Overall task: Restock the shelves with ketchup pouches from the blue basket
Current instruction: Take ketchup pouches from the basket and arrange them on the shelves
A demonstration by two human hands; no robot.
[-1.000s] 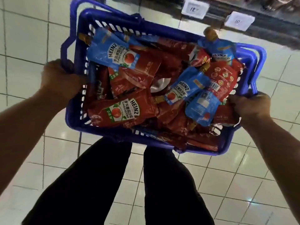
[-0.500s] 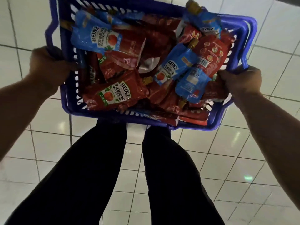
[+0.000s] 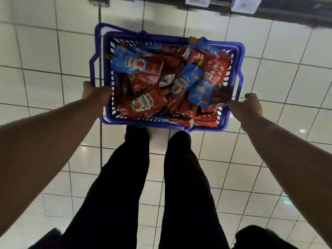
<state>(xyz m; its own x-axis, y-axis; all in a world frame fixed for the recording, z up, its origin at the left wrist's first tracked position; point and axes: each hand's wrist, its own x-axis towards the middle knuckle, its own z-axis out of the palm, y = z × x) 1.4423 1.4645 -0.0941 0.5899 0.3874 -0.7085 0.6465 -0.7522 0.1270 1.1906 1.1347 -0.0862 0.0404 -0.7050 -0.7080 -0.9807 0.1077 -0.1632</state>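
the blue basket [image 3: 235, 97] sat low over the tiled floor [image 3: 45, 56], between the two hands and just ahead of the person's legs [image 3: 136, 177]. it was packed with ketchup pouches [image 3: 143, 105], red ones and blue ones piled loosely across each other, some face up with the brand name showing, some turned on their backs with a barcode showing. the basket's two handles were folded down along its long sides.

the left hand [image 3: 95, 94] gripped the near left part of the basket's rim, fingers curled around the edge, with a red pouch lying just inside the wall beside it. the right hand [image 3: 249, 106] was at the near right corner of the rim; its fingers looked loosely bent and touching the edge, but whether they truly clasped it i could not tell. a ring showed on one finger of that hand.

far ahead of both hands, past the basket, ran the dark lower edge of a shelf [image 3: 287, 8] carrying two white price tags [image 3: 244, 5].
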